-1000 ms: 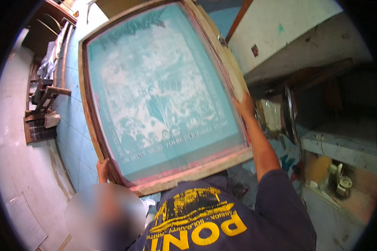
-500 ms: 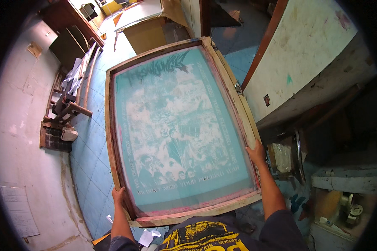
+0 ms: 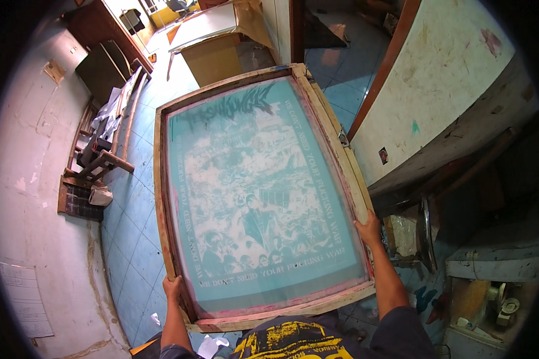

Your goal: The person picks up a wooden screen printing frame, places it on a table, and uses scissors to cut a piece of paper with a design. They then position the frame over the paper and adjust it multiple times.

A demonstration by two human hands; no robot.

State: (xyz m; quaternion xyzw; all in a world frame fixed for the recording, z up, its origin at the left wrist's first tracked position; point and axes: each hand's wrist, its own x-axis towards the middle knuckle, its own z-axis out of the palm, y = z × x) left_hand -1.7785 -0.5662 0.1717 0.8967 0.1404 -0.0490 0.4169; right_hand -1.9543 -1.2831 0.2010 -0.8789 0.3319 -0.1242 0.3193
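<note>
A large wooden-framed printing screen (image 3: 257, 203) fills the middle of the head view, held up before my body. Its mesh is teal, with a pale picture of a crowd of figures and lettering along the borders; reddish stains run along the inner edges. My left hand (image 3: 172, 287) is closed round the left rail near its lower corner. On the right rail, somewhat higher up, my right hand (image 3: 369, 228) is closed too. Parts of the fingers of both hands are hidden by the frame. The near rail lies close against my dark printed shirt (image 3: 293, 341).
Blue tiles (image 3: 132, 239) cover the floor. Along the left wall stands a wooden bench (image 3: 108, 158) with papers and cloth on it. A pale-topped table (image 3: 203, 30) is ahead, beyond the screen. To the right are a stained white wall panel (image 3: 437, 72), a doorway and cluttered shelving (image 3: 491, 263).
The far end of the screen has dropped slightly in view and the screen has shifted a little to the right. Both hands keep their hold on the rails.
</note>
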